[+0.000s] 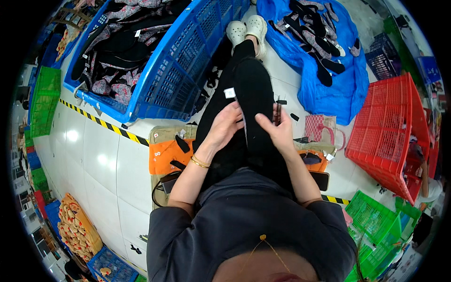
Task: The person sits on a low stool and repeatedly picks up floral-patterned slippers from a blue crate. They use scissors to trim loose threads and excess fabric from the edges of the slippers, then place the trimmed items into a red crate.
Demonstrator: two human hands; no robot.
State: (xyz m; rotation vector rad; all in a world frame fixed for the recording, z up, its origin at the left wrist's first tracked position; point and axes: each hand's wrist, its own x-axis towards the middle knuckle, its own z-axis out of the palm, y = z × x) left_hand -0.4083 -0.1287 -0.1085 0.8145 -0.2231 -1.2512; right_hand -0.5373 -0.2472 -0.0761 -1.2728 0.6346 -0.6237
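Observation:
A long black sole-shaped slipper [254, 105] lies over my lap with its dark sole facing up. A small white tag [229, 93] sticks out from its left edge. My left hand [226, 124] grips that edge just below the tag, fingers bent against it. On the other side, my right hand [277, 130] holds the right edge, thumb laid on the sole and the other fingers around the side. The slipper's underside is hidden from view.
Left of my legs stands a big blue crate [164, 70] full of black and floral slippers. More slippers [319, 42] lie on a blue plastic sheet [307, 96] at the far right. A red crate [380, 136] and green crates [376, 216] stand at right. Black scraps [182, 144] lie beside me.

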